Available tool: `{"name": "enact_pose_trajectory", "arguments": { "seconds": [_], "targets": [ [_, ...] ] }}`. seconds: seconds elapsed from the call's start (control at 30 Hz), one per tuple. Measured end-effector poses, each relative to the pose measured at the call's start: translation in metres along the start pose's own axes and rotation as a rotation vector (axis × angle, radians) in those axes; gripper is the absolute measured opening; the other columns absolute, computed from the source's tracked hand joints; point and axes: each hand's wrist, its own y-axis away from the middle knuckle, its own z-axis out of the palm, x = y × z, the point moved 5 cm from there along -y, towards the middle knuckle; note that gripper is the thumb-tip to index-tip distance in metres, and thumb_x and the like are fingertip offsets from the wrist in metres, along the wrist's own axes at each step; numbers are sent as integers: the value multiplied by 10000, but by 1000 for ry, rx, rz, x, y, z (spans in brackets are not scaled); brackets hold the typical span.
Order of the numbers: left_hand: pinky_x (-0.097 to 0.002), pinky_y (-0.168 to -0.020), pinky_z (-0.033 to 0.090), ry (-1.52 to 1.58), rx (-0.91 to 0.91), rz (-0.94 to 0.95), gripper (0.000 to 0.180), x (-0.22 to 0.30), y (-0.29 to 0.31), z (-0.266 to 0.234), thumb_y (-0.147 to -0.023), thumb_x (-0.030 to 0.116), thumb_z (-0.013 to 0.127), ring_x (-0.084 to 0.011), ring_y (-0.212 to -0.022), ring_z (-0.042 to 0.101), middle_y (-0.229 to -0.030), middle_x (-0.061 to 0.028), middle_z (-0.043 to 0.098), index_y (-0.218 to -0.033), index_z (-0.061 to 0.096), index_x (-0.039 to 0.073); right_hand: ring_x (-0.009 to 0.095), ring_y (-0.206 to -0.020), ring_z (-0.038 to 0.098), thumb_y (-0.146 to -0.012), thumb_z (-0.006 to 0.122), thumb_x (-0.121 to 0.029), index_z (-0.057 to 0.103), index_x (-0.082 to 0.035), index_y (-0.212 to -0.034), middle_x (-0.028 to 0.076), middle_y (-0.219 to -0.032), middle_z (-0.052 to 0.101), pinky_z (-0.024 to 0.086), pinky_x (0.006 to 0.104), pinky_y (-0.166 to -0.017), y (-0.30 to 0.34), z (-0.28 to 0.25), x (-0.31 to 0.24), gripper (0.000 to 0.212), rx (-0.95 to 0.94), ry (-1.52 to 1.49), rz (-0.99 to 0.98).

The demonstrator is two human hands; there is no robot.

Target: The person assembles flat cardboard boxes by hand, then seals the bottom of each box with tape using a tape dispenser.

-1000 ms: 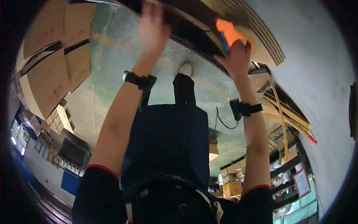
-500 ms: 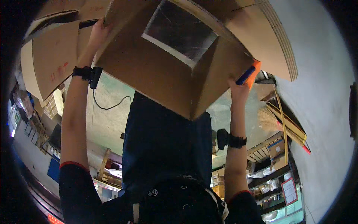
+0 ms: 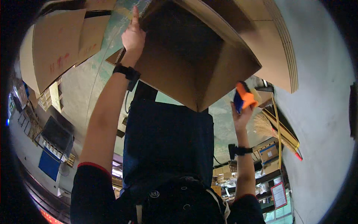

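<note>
An open cardboard box point(image 3: 169, 76) stands tilted in front of me, its inside facing me and its depth dark. My left hand point(image 3: 133, 39) is at the box's left edge, the index finger stretched along it and the other fingers bent against the cardboard, partly hidden. Off the box's right corner, my right hand point(image 3: 242, 116) is closed around an orange and blue tape dispenser point(image 3: 246, 98). A pale yellowish part, perhaps the tape roll, shows behind its orange body.
Flattened cardboard sheets point(image 3: 266, 48) stand stacked at the right, and more cardboard point(image 3: 57, 48) leans at the far left. A straw broom point(image 3: 265, 125) lies by the grey wall point(image 3: 317, 112). Shelves with boxes point(image 3: 270, 153) stand behind, lower right.
The right hand has left the box's corner and moved down with the tape dispenser. My left hand has shifted right along the box. The bright opening in the box's bottom has gone dark.
</note>
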Motion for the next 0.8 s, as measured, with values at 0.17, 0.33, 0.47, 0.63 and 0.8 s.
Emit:
{"name": "enact_pose_trajectory", "arguments": {
  "seconds": [0.17, 0.33, 0.47, 0.63, 0.8],
  "targets": [
    [-434, -855, 486, 77, -10, 238, 900, 19, 44, 55, -734, 55, 612, -359, -1042, 555, -1311, -167, 475, -1491, 143, 191, 334, -1090, 551, -762, 728, -276, 549, -87, -1175, 135, -1118, 616, 340, 478, -986, -52, 55, -57, 488, -58, 93, -78],
    [-605, -1022, 326, -58, -417, 107, 1074, 57, 63, 122, -706, 288, 738, -557, -1348, 80, -1525, -217, -1, -1494, 21, 155, 342, -1025, 589, -773, 717, -304, 537, -70, -1190, 160, -1090, 625, 355, 488, -956, -58, 55, -61, 511, -140, 113, -114],
    [-635, -936, 407, -29, -697, 235, 1095, 49, 59, 135, -666, 485, 729, -569, -1346, -8, -1534, -206, -67, -1496, 65, 219, 340, -936, 614, -781, 705, -345, 558, -54, -1158, 161, -1011, 644, 390, 459, -927, -75, 77, -70, 498, -151, 147, -94],
    [-487, -998, 417, 41, -711, 556, 748, -9, 59, 128, -796, 464, 633, -451, -1385, 134, -1545, -143, 115, -1415, 370, 135, 336, -884, 609, -778, 668, -459, 572, -9, -1037, 180, -888, 628, 395, 451, -925, -143, 181, -103, 528, -184, 110, -200],
    [-533, -1084, 262, 90, -687, 653, 568, -36, 105, 3, -867, 401, 584, -383, -1317, 337, -1391, -135, 427, -1349, 460, 127, 293, -818, 630, -737, 703, -482, 568, -34, -1035, 146, -797, 642, 394, 411, -918, -185, 247, -76, 555, -316, 270, -53]
  ]
}}
